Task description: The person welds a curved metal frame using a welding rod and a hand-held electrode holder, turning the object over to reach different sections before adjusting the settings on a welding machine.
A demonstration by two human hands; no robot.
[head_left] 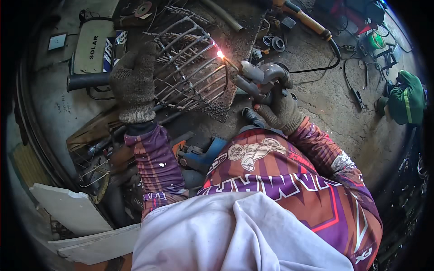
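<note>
A cage-like grate of welded metal rods [187,63] stands in front of me. In my gloved right hand [282,108], its fingers closed, is a grey electrode holder [262,72]. From its jaws a thin welding rod [231,63] reaches to the grate's right edge, where a bright arc glows at its tip. My gloved left hand [133,86] is at the grate's left side, closed around a black round handle [90,81] whose end sticks out to the left. The handle's other end is hidden by the glove.
A beige case [92,45] stands at the far left, and an orange tool with a black cable [312,22] lies at the far right. Metal rings [277,44] lie beyond the holder. Another person in green [407,97] is at right. Broken white boards [70,210] lean lower left.
</note>
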